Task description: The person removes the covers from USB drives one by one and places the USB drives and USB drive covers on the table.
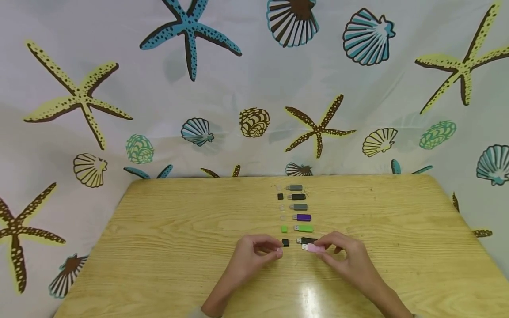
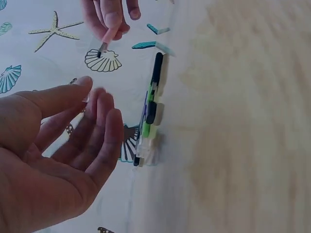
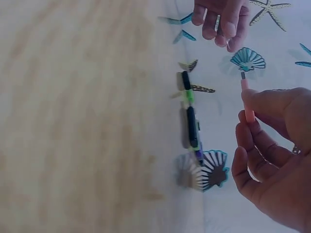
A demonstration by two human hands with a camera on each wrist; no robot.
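My right hand (image 1: 347,256) pinches a pink USB stick (image 1: 315,248) by its back end, its metal plug pointing left toward the other hand. In the right wrist view the pink stick (image 3: 247,104) sits between thumb and fingers, above table height. My left hand (image 1: 252,257) holds a tiny translucent cap (image 1: 280,251) between thumb and fingertips, mostly hidden by them. Just beyond the hands lie a black USB stick (image 1: 306,240), overlapped by the pink one in the head view, and a black cap (image 1: 285,243) close to the left fingertips.
A column of USB sticks runs away from me: green (image 1: 304,229), purple (image 1: 303,217), grey (image 1: 299,207), black (image 1: 297,197) and another grey (image 1: 295,187). Left of them lie their caps, including a green cap (image 1: 284,229). A patterned curtain (image 1: 222,97) encloses the wooden table (image 1: 171,229).
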